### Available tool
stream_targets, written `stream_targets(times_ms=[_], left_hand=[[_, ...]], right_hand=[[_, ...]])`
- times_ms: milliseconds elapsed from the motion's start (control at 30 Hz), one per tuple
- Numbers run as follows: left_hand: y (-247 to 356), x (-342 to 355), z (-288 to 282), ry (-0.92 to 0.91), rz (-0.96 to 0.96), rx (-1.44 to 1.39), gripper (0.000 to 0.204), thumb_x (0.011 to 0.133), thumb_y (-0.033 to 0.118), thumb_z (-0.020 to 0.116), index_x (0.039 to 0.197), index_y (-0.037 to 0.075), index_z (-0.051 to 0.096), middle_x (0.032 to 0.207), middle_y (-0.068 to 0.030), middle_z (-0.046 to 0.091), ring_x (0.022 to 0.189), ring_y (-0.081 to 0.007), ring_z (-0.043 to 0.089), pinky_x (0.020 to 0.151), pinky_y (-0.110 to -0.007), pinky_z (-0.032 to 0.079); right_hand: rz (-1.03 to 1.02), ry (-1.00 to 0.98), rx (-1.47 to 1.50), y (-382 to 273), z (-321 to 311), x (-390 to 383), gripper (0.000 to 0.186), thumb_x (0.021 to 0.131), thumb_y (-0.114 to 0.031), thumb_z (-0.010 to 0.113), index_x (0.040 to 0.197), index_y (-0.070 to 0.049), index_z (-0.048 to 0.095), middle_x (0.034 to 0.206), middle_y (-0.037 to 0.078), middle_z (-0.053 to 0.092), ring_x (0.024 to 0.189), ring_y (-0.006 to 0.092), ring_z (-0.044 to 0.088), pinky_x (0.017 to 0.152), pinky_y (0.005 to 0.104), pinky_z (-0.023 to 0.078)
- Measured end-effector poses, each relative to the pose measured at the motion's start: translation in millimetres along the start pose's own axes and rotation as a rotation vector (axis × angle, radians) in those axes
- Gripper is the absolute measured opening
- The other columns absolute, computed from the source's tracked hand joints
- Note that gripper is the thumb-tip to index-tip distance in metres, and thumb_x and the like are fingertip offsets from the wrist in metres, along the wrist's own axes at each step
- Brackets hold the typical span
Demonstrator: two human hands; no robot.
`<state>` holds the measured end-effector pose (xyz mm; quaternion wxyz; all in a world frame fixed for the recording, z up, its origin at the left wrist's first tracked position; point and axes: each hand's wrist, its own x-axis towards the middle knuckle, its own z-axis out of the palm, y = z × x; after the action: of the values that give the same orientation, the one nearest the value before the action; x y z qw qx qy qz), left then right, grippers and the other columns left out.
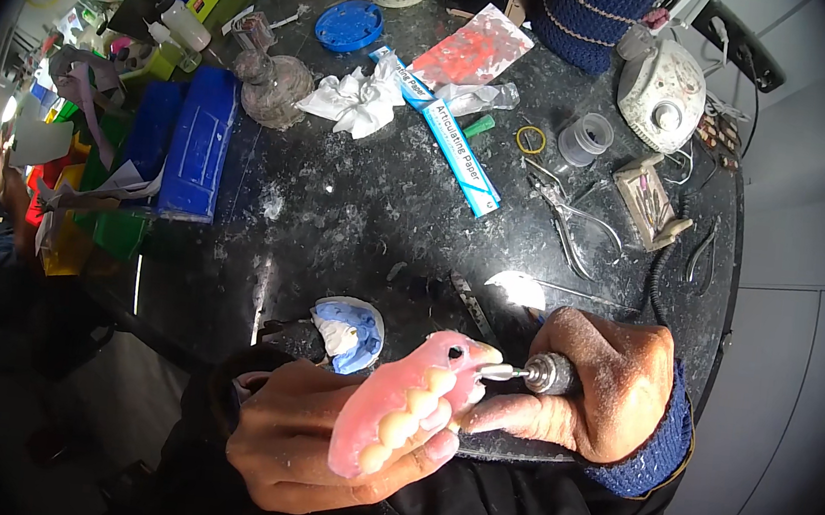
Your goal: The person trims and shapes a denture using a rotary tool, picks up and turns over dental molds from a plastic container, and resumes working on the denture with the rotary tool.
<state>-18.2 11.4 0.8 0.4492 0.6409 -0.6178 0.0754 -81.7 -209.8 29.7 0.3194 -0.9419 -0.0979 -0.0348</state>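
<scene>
Your left grip (308,443) is closed around the pink denture (378,417), holding it tilted up over your lap at the table's (327,213) near edge, while your right grip (610,389) is wrapped around the handpiece (549,374), its bur (497,372) right at the denture's upper right end. You may be touching there or just shy of it; that is hard to tell, and so is whether the bur is turning. The likeliest trouble is a skid: the surface is curved and the bur meets it near a tooth, so a push too hard or at a bad angle could make it jump, nicking the tooth or gouging the pink base. The outstretched finger (507,414) of your right grip lies close below the bur, and a left fingertip (438,447) sits along the teeth (405,420), so a slip in that direction could cut skin. Watch the dark round spot (456,353) beside the bur too; if it is a hole, the material around it may be weak and could chip under pressure. Fine white dust on your skin might make the hold slick, and a denture that twists loose could drop to your lap or the floor. Pulling back carelessly, you could also knock the blue-and-white model (359,337) just behind.
</scene>
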Motion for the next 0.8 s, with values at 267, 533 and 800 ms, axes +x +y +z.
stream_targets(times_ms=[267,533,800], left_hand=[[0,-1,6,0.083,-0.098,-0.129,0.031,0.074,-0.009,0.069,0.104,-0.007,0.060,0.118,-0.0229,0.053,0.101,-0.0332,0.062,0.090,-0.044,0.051],[-7,18,0,0.150,0.036,-0.045,0.022,0.067,-0.001,0.074,0.089,-0.002,0.068,0.095,-0.0123,0.065,0.087,-0.0251,0.066,0.072,-0.027,0.057],[-5,17,26,0.598,-0.130,-0.489,0.030,0.063,-0.003,0.081,0.086,-0.003,0.061,0.094,-0.0197,0.066,0.087,-0.0305,0.068,0.075,-0.037,0.058]], right_hand=[[0.007,0.056,0.192,4,-10,8,0.052,0.059,-0.043,0.084,0.083,-0.002,0.064,0.053,0.003,0.056,0.045,0.0097,0.056,0.043,0.0229,0.039],[0.017,-0.089,0.692,9,-18,17,0.026,0.079,-0.014,0.073,0.093,0.007,0.065,0.088,0.017,0.069,0.073,0.0190,0.068,0.068,0.0273,0.054],[-0.336,0.119,0.810,12,-3,12,0.021,0.078,-0.007,0.073,0.094,0.003,0.064,0.087,0.014,0.069,0.066,0.0155,0.069,0.055,0.0224,0.053]])
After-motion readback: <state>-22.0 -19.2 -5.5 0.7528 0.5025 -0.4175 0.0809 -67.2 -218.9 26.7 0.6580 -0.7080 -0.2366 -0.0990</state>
